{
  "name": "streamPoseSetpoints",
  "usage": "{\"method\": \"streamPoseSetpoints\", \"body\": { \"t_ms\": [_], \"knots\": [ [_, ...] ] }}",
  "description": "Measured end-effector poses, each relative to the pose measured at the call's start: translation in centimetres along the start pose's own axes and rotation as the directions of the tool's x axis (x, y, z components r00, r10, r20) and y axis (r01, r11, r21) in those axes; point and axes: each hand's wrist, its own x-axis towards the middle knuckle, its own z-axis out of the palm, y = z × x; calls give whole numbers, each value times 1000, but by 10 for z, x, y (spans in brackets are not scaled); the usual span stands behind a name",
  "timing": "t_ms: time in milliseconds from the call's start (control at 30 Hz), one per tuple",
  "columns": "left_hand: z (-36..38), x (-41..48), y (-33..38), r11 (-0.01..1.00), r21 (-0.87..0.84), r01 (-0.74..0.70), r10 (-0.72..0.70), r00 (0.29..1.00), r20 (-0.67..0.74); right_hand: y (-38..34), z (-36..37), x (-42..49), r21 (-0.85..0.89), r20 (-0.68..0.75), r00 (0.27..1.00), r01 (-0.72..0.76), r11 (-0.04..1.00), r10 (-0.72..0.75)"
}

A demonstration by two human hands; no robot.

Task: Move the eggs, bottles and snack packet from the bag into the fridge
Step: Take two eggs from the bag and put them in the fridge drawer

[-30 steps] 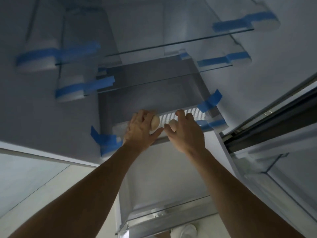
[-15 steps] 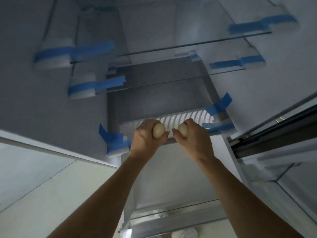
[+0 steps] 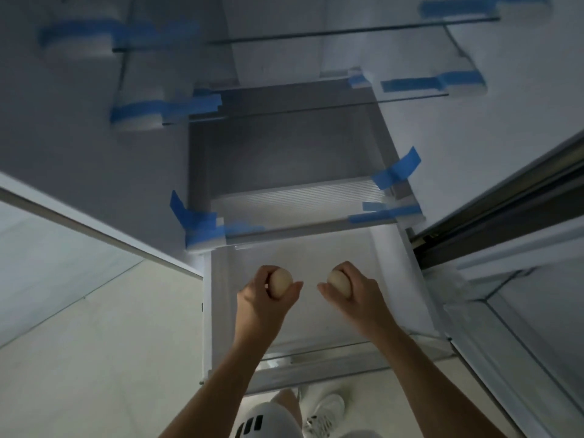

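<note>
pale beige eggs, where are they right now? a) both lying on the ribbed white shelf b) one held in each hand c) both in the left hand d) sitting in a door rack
B: the left hand grips one pale beige egg and the right hand grips the second egg, both held in the air at the front of the open fridge.

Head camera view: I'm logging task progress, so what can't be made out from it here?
Bag, bottles, snack packet: outside the head view's edges.
Pale beige egg in the left hand, second pale beige egg in the right hand: far sides hidden by each grip's fingers.
Clear lower drawer front: partly hidden by both forearms, blurred.
</note>
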Motion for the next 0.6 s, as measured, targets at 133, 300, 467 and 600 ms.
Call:
{"method": "streamPoseSetpoints", "body": {
  "t_ms": [133, 300, 467, 600],
  "knots": [
    [12, 22, -20, 996, 64, 66, -69, 996, 49, 22, 6, 17, -198, 55, 996, -51, 979, 63],
    [33, 46, -43, 976, 121, 180, -191, 978, 80, 36, 22, 41, -463, 101, 994, 18, 886, 33],
    [51, 54, -68, 962, 190, 193, -222, 965, 140, 55, 38, 51, -565, 25, 995, -68, 822, 100],
    [53, 54, -78, 936, 240, 257, -281, 957, 69, 65, 49, 51, -694, -4, 992, -92, 714, 125]
  ]
}}
